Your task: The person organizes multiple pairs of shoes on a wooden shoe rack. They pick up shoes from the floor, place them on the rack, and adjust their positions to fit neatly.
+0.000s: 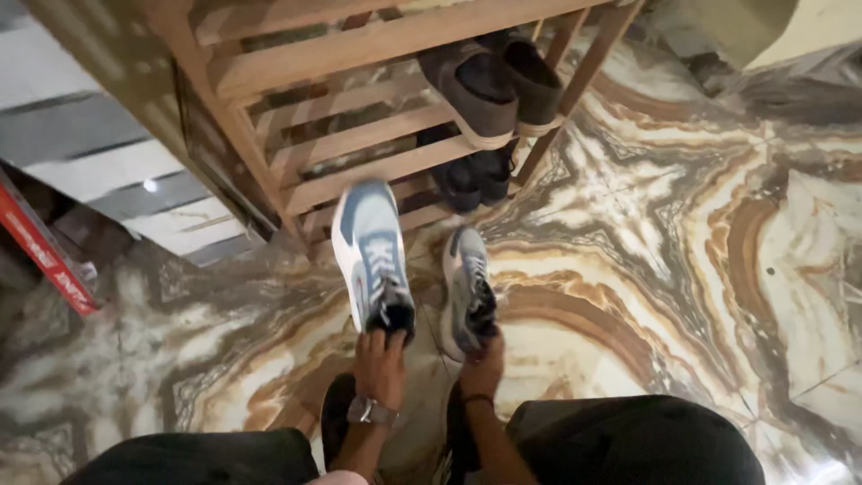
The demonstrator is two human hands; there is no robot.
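Wooden slatted shoe rack point(359, 144) fills the upper frame, standing on a marbled brown-and-cream floor point(682, 269). A pair of dark slip-on shoes point(494, 85) sits on its middle shelf at the right end; a darker pair point(476, 175) sits on the shelf below.

Your left hand point(382, 364) holds the larger-looking sneaker point(373, 256), blue, grey and white, by its heel opening, toe aimed at the lowest slats of the rack. Fingers are curled closed into the collar, thumb outside; sneaker is off the floor and blurred.

Your right hand point(485, 364) grips the second sneaker point(467, 287) the same way at the heel, fingers hooked inside and closed; exact finger spacing not resolvable. This shoe lies just beside the first, apart from it, short of the rack.

Wristwatch point(371, 411) on the left wrist; thin dark band point(478, 398) on the right. Red strip point(40, 247) at far left.
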